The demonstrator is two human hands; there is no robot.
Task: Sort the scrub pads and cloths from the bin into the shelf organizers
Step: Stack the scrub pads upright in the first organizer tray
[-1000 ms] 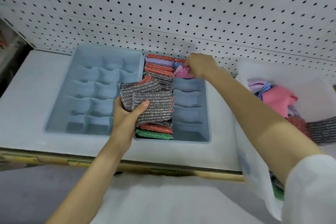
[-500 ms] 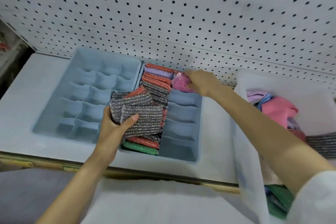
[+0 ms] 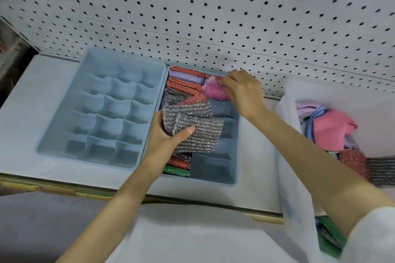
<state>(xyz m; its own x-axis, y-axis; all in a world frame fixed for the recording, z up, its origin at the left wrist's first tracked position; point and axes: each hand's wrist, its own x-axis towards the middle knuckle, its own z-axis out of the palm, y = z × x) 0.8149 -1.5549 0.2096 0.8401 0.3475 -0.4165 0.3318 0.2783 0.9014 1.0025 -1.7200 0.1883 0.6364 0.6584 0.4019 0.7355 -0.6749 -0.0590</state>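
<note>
Slip hazard on two fronts
Right hand (image 3: pixel 243 94) pinches a pink glittery scrub pad (image 3: pixel 213 92) at the far-right corner of the pale blue divided plastic organizer (image 3: pixel 210 170); pushed in askew, it could spring back out. Left hand (image 3: pixel 165 139), thumb across the top, grips a loose fan of silver-grey metallic scrub pads (image 3: pixel 196 132) above the organizer's middle; a slack grip could shed one.

The white pegboard wall (image 3: pixel 213 17) carries rows of black dots. The left plastic grid organizer (image 3: pixel 62 102) and the right plastic grid organizer (image 3: pixel 213 168) are pale blue. The striped glittery scrub pads (image 3: pixel 196 134) are silver-grey, and the sparkly scrub pad (image 3: pixel 215 92) is pink. At the right, the folded cloth (image 3: pixel 329 130) is pink.
</note>
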